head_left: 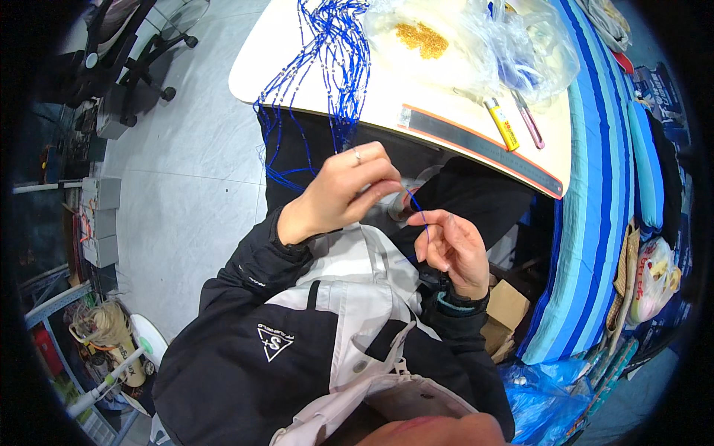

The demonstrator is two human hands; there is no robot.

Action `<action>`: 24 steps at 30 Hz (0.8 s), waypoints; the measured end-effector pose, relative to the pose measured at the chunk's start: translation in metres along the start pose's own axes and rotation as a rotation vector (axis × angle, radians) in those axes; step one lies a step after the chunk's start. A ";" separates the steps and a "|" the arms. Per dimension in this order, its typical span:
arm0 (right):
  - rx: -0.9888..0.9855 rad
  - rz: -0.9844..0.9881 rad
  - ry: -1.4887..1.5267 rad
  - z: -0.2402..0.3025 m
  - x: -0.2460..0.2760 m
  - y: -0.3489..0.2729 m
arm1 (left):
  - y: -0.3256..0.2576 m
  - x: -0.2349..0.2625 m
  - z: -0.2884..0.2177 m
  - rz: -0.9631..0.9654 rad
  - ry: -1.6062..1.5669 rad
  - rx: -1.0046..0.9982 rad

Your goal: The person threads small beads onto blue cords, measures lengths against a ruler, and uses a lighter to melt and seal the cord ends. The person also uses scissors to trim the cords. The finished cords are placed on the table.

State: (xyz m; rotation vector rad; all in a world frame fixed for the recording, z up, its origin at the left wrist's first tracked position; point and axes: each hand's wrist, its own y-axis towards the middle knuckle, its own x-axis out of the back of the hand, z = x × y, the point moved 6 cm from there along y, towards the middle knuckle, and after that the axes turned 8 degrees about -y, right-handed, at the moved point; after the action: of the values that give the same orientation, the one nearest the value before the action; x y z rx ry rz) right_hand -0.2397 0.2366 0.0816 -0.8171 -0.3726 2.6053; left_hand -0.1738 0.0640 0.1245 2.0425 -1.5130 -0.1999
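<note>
My left hand [349,186], with a ring on one finger, is closed in a pinch on a thin blue cord [416,202]. From there the cord runs across to my right hand [455,249], whose fingers are curled with thumb and index finger close to it. Both hands are in front of my body, just off the near edge of the white table [383,117]. A bundle of blue cords [349,63] strung with small pale beads lies over the table and hangs off its edge beside my left hand. The cord's end near my right hand is too fine to make out.
On the table are gold beads [422,40] on clear plastic, a plastic bag [547,48], a dark ruler [476,145], a yellow lighter [501,125] and a slim pink tool [528,120]. A blue striped bed cover [595,186] borders the right side. An office chair [141,70] stands left.
</note>
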 end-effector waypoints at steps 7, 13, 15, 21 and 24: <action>0.262 -0.380 -0.398 0.009 0.031 -0.012 | -0.007 0.020 0.004 -0.158 0.136 0.045; 0.432 -0.393 0.059 0.013 0.050 -0.013 | -0.009 0.028 0.008 -0.157 0.209 0.067; 0.477 -0.382 0.185 0.014 0.045 -0.013 | -0.008 0.020 0.012 0.024 0.223 0.170; 0.682 -0.551 -0.715 0.027 -0.003 -0.021 | -0.001 -0.032 -0.005 0.153 -0.003 0.079; 0.649 -0.548 -0.716 0.026 -0.007 -0.017 | -0.011 -0.059 0.007 0.124 -0.587 0.475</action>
State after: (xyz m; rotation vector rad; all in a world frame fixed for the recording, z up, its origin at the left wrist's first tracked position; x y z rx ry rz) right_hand -0.2449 0.2456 0.1123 0.4001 0.0798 2.1730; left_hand -0.1884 0.1170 0.1003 2.3695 -2.2094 -0.4588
